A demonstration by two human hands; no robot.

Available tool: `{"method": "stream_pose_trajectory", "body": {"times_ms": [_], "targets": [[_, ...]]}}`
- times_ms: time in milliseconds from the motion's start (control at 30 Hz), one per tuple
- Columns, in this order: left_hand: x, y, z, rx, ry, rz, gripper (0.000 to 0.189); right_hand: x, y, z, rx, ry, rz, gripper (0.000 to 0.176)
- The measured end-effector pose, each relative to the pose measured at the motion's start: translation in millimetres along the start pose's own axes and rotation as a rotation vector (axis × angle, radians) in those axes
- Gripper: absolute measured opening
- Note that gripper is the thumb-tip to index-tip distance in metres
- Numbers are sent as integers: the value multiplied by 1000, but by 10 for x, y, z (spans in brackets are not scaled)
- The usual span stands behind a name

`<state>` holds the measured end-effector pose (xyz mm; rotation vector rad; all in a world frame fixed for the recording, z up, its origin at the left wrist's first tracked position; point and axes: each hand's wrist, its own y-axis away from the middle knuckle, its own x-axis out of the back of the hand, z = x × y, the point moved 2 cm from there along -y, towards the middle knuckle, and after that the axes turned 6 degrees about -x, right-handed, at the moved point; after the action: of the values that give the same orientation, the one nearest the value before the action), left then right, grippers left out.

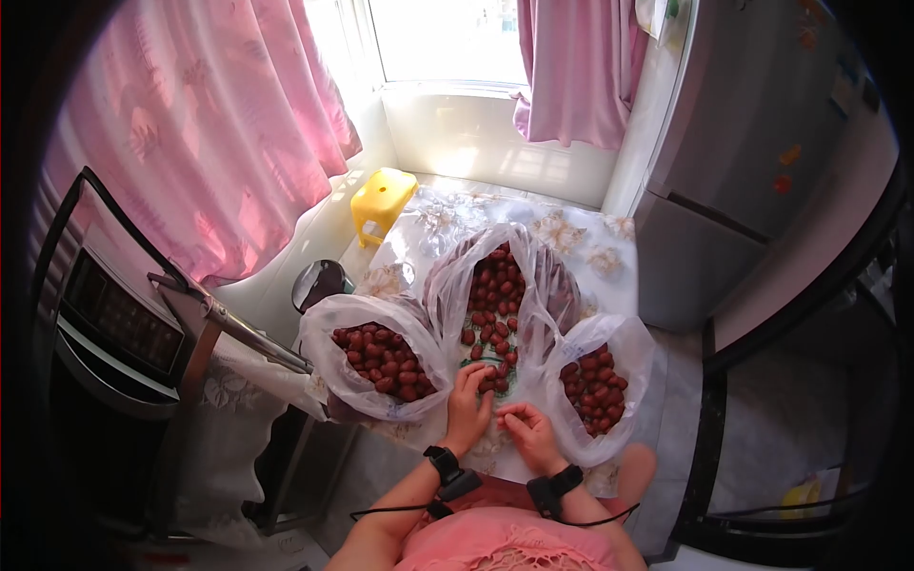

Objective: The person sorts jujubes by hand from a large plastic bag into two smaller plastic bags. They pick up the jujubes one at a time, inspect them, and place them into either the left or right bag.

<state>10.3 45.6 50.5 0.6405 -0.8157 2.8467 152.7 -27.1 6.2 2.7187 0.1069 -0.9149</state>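
Note:
Three clear plastic bags of red dates lie on a table with a floral cloth [571,233]: a left bag [373,362], a long middle bag [495,285] and a right bag [595,381]. My left hand [468,404] rests fingers-down on loose dates at the mouth of the middle bag. Close beside it, my right hand [528,430] has its fingers curled together; I cannot tell whether a date is pinched in them. Both wrists wear black bands with cables.
A yellow plastic stool [381,200] stands by the window beyond the table. A dark round object [319,283] sits left of the table, near a metal frame [228,324]. A grey fridge [743,162] stands at the right, and pink curtains hang at the back.

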Motion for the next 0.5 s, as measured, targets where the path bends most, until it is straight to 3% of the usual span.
{"method": "stream_pose_trajectory", "body": {"times_ms": [233, 500], "targets": [[-30, 47, -88, 92, 121, 43, 25, -8, 6, -18, 13, 22, -7, 19], [-8, 65, -95, 215, 310, 40, 24, 0, 0, -3, 23, 4, -13, 19]]}}
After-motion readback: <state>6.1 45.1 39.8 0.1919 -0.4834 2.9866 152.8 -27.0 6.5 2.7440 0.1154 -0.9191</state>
